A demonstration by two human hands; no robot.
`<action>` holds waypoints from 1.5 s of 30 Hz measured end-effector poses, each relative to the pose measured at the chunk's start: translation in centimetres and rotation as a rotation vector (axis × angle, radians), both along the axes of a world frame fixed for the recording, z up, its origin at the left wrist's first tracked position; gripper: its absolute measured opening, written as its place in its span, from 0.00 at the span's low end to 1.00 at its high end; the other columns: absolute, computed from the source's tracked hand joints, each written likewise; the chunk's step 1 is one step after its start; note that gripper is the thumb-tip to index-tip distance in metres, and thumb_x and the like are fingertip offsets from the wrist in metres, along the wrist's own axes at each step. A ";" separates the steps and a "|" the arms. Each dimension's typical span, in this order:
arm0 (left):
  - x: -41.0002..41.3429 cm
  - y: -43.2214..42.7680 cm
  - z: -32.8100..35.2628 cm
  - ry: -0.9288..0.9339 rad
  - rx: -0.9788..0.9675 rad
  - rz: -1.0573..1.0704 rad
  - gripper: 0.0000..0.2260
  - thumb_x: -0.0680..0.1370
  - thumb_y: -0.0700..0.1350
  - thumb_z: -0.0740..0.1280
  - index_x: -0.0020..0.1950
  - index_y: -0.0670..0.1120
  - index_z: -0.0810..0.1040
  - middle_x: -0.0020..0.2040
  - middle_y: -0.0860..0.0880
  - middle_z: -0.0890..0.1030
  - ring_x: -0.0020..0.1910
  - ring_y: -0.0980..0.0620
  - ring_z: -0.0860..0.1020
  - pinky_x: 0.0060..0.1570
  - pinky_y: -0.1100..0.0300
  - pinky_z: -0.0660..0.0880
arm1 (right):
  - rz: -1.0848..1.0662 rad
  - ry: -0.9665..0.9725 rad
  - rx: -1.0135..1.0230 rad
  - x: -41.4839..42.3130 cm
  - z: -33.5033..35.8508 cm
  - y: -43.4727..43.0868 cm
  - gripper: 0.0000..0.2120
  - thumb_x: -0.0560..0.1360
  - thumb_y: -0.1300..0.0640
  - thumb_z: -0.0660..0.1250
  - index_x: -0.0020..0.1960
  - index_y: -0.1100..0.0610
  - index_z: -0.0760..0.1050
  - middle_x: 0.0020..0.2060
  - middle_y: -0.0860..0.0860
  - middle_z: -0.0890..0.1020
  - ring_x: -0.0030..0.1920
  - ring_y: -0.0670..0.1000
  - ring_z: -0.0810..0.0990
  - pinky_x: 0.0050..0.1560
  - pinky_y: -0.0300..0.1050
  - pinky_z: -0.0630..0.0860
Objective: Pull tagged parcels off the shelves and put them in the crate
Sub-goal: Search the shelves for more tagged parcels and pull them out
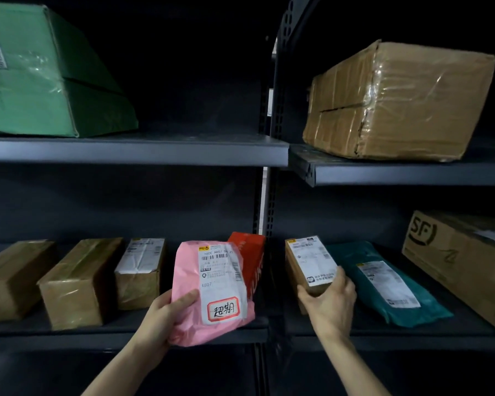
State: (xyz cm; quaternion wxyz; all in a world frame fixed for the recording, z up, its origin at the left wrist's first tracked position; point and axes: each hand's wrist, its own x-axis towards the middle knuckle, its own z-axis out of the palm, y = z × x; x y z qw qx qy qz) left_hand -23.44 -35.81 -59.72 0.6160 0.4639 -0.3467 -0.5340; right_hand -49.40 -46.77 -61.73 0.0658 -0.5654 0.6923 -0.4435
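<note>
My left hand (163, 315) grips a pink plastic mailer (189, 267) by its lower left edge, thumb on its front. The mailer is tilted up at the front of the lower shelf (126, 337) and carries a white shipping label plus a red-bordered handwritten tag (223, 309). My right hand (330, 302) holds the near end of a small brown box (309, 261) with a white label, in the right bay. No crate is in view.
Behind the mailer stands a red box (252, 252). Left of it lie three small brown boxes (77, 281). A teal mailer (383, 281) and an SF carton (463, 258) lie at right. Above sit a green box (40, 75) and a taped brown carton (397, 101).
</note>
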 end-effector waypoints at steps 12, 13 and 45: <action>3.6 1.5 0.4 0.015 0.010 0.130 0.10 0.75 0.36 0.64 0.56 0.34 0.76 0.48 0.37 0.84 0.41 0.40 0.84 0.31 0.56 0.81 | 0.113 0.242 -0.236 4.9 2.9 2.9 0.34 0.65 0.51 0.75 0.65 0.65 0.70 0.63 0.67 0.72 0.63 0.67 0.71 0.62 0.63 0.68; 3.8 1.7 0.2 0.019 0.011 0.141 0.10 0.75 0.36 0.64 0.56 0.35 0.76 0.49 0.37 0.84 0.43 0.39 0.84 0.33 0.54 0.81 | 0.220 0.271 -0.185 6.9 2.8 3.6 0.32 0.67 0.50 0.73 0.65 0.64 0.70 0.63 0.65 0.73 0.63 0.65 0.72 0.62 0.60 0.69; 9.1 5.7 -1.0 0.066 0.055 0.238 0.12 0.75 0.38 0.66 0.58 0.37 0.76 0.50 0.37 0.84 0.48 0.37 0.83 0.41 0.49 0.82 | 0.396 -0.489 0.343 12.8 1.2 1.3 0.15 0.78 0.52 0.59 0.58 0.59 0.75 0.55 0.61 0.80 0.53 0.59 0.79 0.55 0.50 0.74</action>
